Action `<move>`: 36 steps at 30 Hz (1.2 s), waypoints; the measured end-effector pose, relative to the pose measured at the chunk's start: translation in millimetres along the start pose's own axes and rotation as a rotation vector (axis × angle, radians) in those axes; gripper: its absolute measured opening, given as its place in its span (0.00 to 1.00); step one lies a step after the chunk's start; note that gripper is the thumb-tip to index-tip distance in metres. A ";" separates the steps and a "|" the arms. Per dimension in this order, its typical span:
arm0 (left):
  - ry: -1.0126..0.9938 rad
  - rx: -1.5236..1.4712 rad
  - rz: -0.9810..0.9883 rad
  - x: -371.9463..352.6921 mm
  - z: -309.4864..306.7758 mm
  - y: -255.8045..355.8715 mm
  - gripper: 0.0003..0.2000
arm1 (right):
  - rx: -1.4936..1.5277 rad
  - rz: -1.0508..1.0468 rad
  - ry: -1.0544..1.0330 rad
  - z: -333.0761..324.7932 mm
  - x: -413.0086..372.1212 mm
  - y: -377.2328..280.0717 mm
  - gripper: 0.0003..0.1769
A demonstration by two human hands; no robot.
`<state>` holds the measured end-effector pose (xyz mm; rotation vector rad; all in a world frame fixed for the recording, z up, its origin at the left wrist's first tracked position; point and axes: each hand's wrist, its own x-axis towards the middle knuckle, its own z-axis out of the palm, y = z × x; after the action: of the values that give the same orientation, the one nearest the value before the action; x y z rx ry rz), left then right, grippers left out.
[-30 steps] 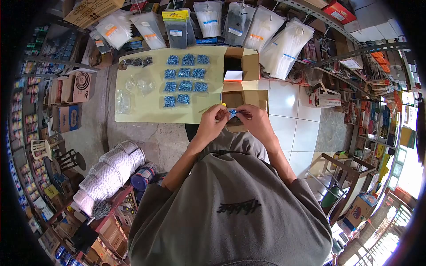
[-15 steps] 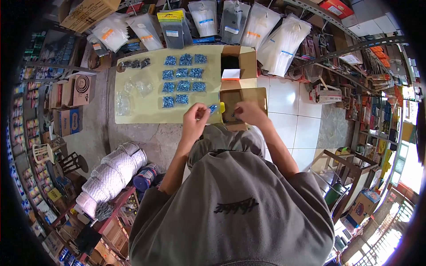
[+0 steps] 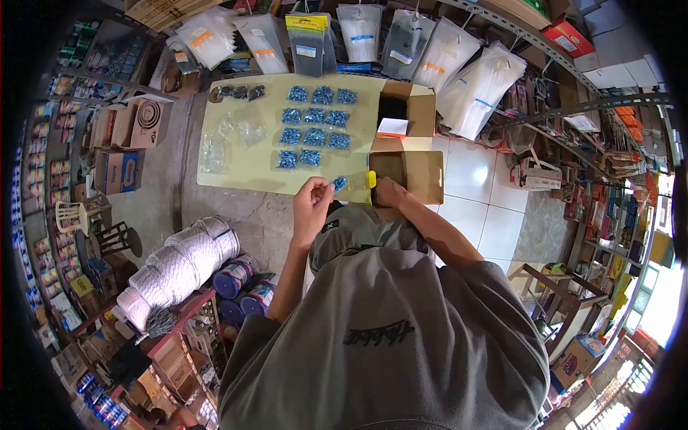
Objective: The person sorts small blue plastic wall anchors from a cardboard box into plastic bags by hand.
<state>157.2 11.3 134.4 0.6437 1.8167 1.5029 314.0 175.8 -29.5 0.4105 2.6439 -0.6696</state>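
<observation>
My left hand (image 3: 312, 198) holds a small clear packet of blue screws (image 3: 339, 184) above the near edge of the pale yellow board (image 3: 251, 172). On that board lie several like packets of blue screws (image 3: 313, 135) in rows. Over at the near cardboard box (image 3: 416, 174), my right hand (image 3: 389, 193) rests at the box's near left corner by a yellow item (image 3: 372, 178); its fingers are curled, and whether they hold anything is hidden.
A second open cardboard box (image 3: 405, 111) with a white and orange card stands behind the first. Empty clear bags (image 3: 213, 152) and dark packets (image 3: 238, 92) lie on the board's left. Hanging bags of cable ties (image 3: 459, 79) line the back. Rope rolls (image 3: 172, 272) sit at left.
My hands were together on the blue packet in front of the box. They have parted: the left keeps the packet, the right has gone to the near box's corner.
</observation>
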 end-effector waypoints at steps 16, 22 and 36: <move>0.007 0.039 -0.037 -0.1 8.1 5.5 0.04 | -0.008 0.066 0.046 -8.6 -7.5 -9.4 0.09; -0.012 0.013 0.008 1.6 7.2 -9.3 0.04 | 0.019 0.138 0.405 -62.4 -52.0 -20.0 0.09; -0.155 0.078 0.068 12.0 32.0 5.3 0.06 | 0.802 0.099 0.585 -161.4 -82.6 -84.2 0.11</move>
<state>173.6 41.8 134.1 0.8440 1.7567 1.3909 309.7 171.0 170.4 1.0836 2.7030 -1.8031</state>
